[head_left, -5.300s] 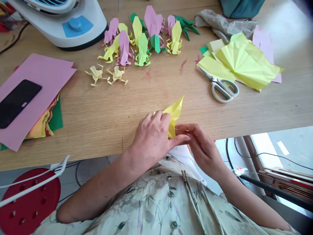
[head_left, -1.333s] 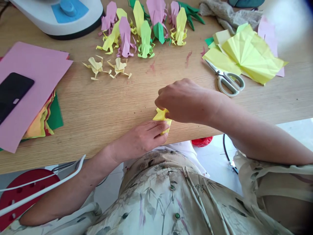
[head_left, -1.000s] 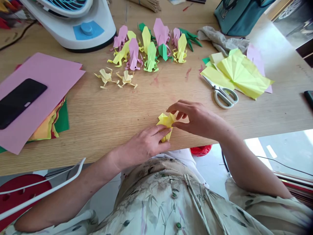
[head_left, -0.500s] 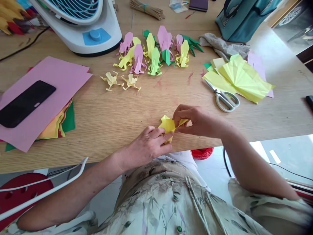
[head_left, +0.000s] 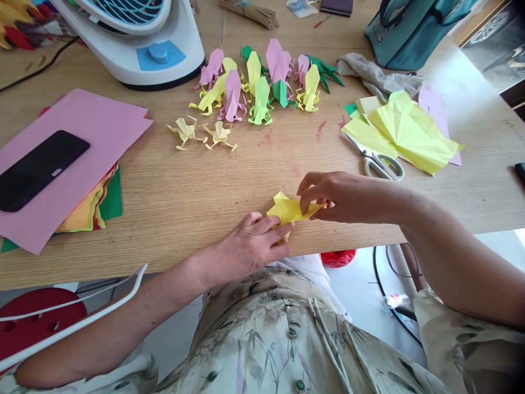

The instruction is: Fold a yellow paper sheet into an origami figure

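A small piece of folded yellow paper (head_left: 290,209) lies near the table's front edge, with pointed flaps at its far and right sides. My left hand (head_left: 260,241) presses its left and near part against the wood, fingers closed over it. At the paper's right flap, my right hand (head_left: 328,196) pinches with thumb and fingers; the fingertips partly cover the flap. Beyond the hands stand several folded paper frogs (head_left: 261,101) in pink, yellow and green. Two small cream paper frogs (head_left: 220,134) sit closer, to the left.
On the left, a black phone (head_left: 43,169) rests on a stack of coloured paper (head_left: 110,117), with a white fan (head_left: 164,71) behind. White-handled scissors (head_left: 383,167) lie beside crumpled yellow paper (head_left: 414,131) at right. A grey cloth (head_left: 377,76) and teal bag (head_left: 404,35) are farther back.
My right hand has moved rightward, and the yellow paper's right flap now stretches out farther and flatter. The left hand stays on the paper. The view has shifted slightly.
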### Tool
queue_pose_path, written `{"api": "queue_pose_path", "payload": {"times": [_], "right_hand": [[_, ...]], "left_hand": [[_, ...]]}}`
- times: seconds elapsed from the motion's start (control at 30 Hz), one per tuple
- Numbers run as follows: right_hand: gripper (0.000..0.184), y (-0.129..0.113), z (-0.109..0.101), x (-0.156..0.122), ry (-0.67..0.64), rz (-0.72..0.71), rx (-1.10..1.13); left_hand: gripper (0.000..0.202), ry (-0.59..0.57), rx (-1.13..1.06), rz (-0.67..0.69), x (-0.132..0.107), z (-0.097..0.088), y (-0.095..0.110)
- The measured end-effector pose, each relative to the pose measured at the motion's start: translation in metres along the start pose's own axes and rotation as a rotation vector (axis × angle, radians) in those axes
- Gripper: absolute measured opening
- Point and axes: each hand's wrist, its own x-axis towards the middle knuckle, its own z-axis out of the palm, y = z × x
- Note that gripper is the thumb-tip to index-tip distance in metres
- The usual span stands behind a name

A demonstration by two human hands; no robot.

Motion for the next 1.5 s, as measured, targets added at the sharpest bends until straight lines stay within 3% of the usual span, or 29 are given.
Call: {"api": "queue_pose_path", "payload": {"times": [0.2,0.33,0.47,0.53,0.67,0.73,0.87,1.07,1.17,1.27,1.33,1.4,1.5], "right_hand": [[0.016,-0.009,-0.010,0.008,-0.039,0.066,-0.126],[0.018,-0.006,-0.007,-0.007,0.129,0.176,-0.044],[0.035,-0.004,0.026,-0.023,0.319,0.242,0.247],[0.041,-0.009,0.052,-0.024,0.498,0.273,0.352],[0.025,-0.031,0.098,-0.021,0.785,0.454,0.228],[0.012,-0.044,0.114,-0.020,0.915,0.440,0.163],[0.022,-0.058,0.133,-0.021,0.885,0.242,0.152],[0.032,-0.054,0.144,-0.016,0.853,0.261,0.038],[0.032,-0.053,0.145,-0.015,0.838,0.276,-0.013],[0.031,-0.054,0.145,-0.015,0.832,0.272,-0.035],[0.030,-0.054,0.145,-0.015,0.832,0.271,-0.046],[0.030,-0.053,0.145,-0.015,0.834,0.272,-0.054],[0.029,-0.052,0.146,-0.015,0.815,0.278,-0.059]], "left_hand": [[0.014,-0.017,-0.047,-0.012,-0.002,0.000,-0.001],[0.014,-0.008,-0.106,-0.021,-0.002,0.002,-0.001],[0.015,0.016,-0.148,-0.026,-0.001,0.006,-0.002],[0.015,0.037,-0.157,-0.019,-0.001,0.007,-0.002],[0.019,0.066,-0.156,-0.024,-0.002,0.008,-0.002],[0.021,0.067,-0.158,-0.037,-0.003,0.007,0.000],[0.022,0.040,-0.170,-0.094,0.001,0.006,0.006],[0.021,0.053,-0.285,-0.195,0.006,0.004,0.018],[0.025,0.127,-0.372,-0.273,0.007,0.000,0.008],[0.021,0.203,-0.358,-0.427,0.018,-0.006,-0.019],[0.034,0.178,-0.367,-0.366,0.033,-0.008,-0.039],[0.046,0.116,-0.435,-0.203,0.049,-0.006,-0.056],[0.040,0.017,-0.618,-0.047,0.067,0.000,-0.074]]}}
